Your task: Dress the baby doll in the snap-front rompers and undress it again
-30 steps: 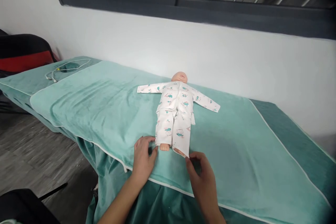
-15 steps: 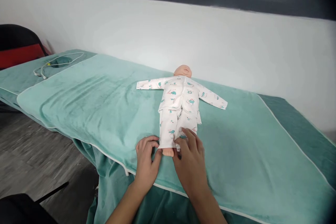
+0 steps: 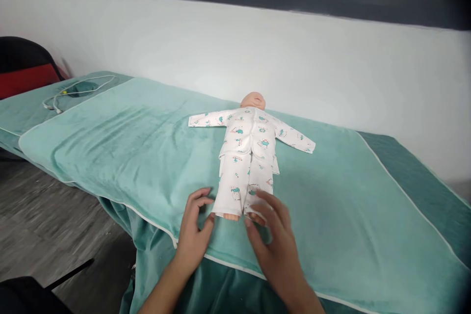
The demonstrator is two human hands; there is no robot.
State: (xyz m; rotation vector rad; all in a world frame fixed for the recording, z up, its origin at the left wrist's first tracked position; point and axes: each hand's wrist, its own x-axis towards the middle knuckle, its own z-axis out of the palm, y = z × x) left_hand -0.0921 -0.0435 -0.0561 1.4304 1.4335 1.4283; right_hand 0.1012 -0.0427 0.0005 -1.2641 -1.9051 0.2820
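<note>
A baby doll (image 3: 253, 100) lies on its back on a light green bed cover, head toward the wall. It wears a white printed jacket (image 3: 250, 132) and matching white trousers (image 3: 231, 181). Toes show below the trouser cuffs. My left hand (image 3: 195, 223) is at the left cuff's outer corner, fingers curved and apart, the thumb tip at the fabric edge. Over the other cuff hovers my right hand (image 3: 274, 230), open, with its thumb near the inner edge and its fingers partly covering that leg. Neither hand visibly grips anything.
The light green cover (image 3: 147, 147) spreads over a bed against a white wall (image 3: 206, 44). A white cable (image 3: 88, 81) lies around a hole at the bed's left end. A black and red chair (image 3: 25, 73) stands at far left.
Both hands have drawn slightly toward me and apart, and the right fingers have loosened. The trouser legs lie lower and flatter, covering more of the feet.
</note>
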